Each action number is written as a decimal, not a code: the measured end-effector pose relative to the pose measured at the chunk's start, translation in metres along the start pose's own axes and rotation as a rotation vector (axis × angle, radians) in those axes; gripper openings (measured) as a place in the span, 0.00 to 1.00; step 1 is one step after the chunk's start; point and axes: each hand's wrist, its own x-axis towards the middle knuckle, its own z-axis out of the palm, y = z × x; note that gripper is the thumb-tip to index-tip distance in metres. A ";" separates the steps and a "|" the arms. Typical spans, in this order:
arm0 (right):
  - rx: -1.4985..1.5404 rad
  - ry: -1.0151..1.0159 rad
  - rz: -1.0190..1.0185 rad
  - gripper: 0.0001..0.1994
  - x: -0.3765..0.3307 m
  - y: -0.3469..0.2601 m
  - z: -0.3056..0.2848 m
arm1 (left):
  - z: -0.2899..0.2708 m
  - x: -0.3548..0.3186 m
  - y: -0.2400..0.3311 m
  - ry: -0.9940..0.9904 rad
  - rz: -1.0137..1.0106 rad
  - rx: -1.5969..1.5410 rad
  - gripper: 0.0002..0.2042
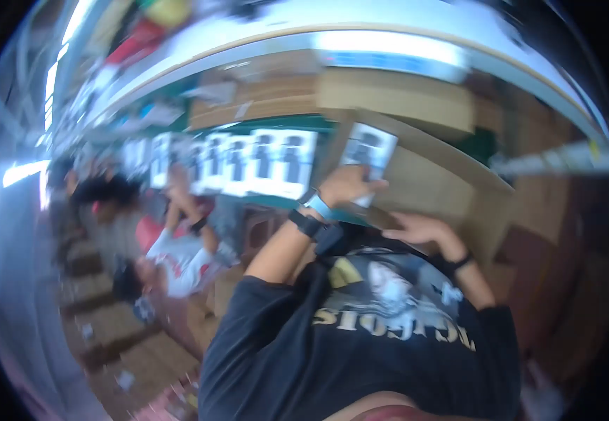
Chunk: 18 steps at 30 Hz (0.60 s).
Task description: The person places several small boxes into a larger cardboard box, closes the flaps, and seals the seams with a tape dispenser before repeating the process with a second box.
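Head view: beyond a row of white boxes (238, 163), the left hand (346, 185), forearm slanting up rightward, lies across a single box (372, 144) at the open carton's (427, 175) left end; whether it grips, I cannot tell. The right hand (422, 229) reaches leftward, fingers loosely spread, seemingly unladen, near the carton's edge.

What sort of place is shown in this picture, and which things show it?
Probably a factory or packing workshop: a row of white boxes stands to the left, an open cardboard carton is in front of the person, and a co-worker is close by.
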 end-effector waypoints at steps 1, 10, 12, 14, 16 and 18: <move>0.131 -0.017 0.128 0.49 0.003 0.001 -0.006 | -0.033 -0.037 0.000 0.056 0.175 -0.226 0.25; 0.343 0.308 0.301 0.36 0.060 -0.052 -0.012 | -0.238 -0.066 -0.458 1.124 -0.726 0.222 0.49; 0.345 0.445 0.301 0.31 0.053 -0.059 0.001 | -0.250 -0.070 -0.508 0.870 -0.890 0.344 0.60; 0.355 0.507 0.335 0.29 0.041 -0.056 0.014 | -0.240 -0.065 -0.531 0.781 -0.849 0.234 0.61; 0.304 0.521 0.481 0.26 0.023 -0.048 0.027 | -0.243 -0.049 -0.542 0.642 -0.756 0.043 0.62; 0.213 0.566 0.497 0.24 0.015 -0.043 0.045 | -0.229 -0.061 -0.567 0.764 -0.556 0.241 0.60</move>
